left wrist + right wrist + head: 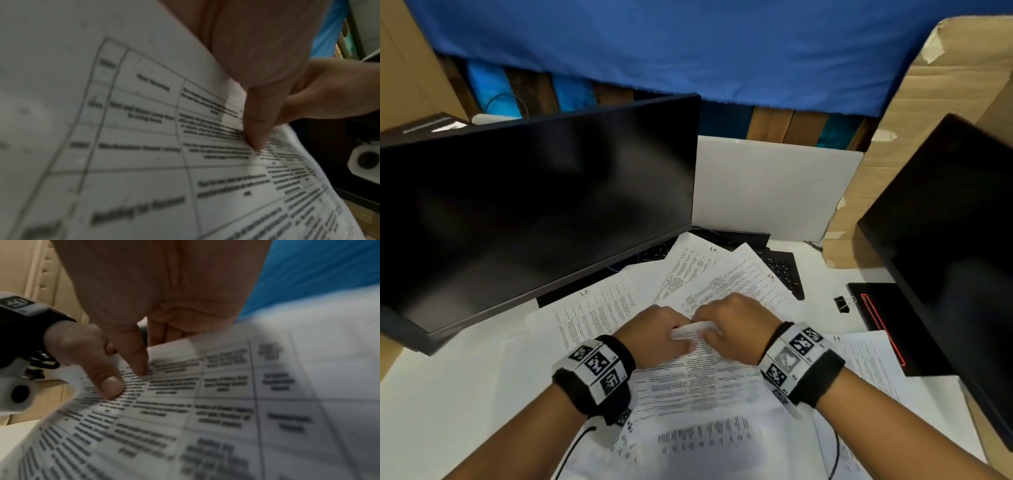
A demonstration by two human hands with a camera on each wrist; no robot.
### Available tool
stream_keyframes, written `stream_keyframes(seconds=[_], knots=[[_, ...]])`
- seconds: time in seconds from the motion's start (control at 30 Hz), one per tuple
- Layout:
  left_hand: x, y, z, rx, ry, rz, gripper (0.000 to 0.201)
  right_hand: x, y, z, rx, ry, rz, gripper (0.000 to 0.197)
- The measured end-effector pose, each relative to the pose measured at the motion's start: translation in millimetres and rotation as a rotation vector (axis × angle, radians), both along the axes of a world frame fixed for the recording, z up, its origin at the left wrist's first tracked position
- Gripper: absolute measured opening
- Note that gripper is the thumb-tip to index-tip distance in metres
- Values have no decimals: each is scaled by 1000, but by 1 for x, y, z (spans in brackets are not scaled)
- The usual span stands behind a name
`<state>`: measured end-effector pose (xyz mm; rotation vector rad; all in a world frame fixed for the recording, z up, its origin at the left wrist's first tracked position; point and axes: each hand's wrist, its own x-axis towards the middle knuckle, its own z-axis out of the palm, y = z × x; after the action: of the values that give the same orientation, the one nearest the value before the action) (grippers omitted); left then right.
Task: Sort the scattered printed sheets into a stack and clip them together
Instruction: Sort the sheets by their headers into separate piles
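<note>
Several printed sheets (599, 308) lie fanned out over the white desk (448, 394). One sheet with a printed table (705, 387) is lifted at its far edge, and both hands pinch that edge side by side at the middle. My left hand (678, 337) grips it with the thumb on top, thumb (255, 123) pressing the sheet (144, 146). My right hand (714, 329) pinches the same edge, its thumb (135, 360) on the sheet (216, 410) beside the left thumb (111, 384). A black binder clip (844, 303) lies on the desk to the right, apart from both hands.
A large dark monitor (534, 212) stands at the left, a second dark screen (955, 246) at the right. A black keyboard (780, 267) is partly under the sheets. A black pad with a red line (887, 325) lies by the clip. Cardboard (935, 102) stands at the back right.
</note>
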<state>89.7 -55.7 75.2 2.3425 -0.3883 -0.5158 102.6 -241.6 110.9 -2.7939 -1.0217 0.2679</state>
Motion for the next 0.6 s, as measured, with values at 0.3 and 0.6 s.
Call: stream_keyframes(seconds=[0.3,0.6], knots=[[4,21,-2,-150,-128,379,11,14,-24,-14,124,180,-294,15],[-10,44,-50,-42,-10,504,22,40,-69,-4,387,0,-890,33]])
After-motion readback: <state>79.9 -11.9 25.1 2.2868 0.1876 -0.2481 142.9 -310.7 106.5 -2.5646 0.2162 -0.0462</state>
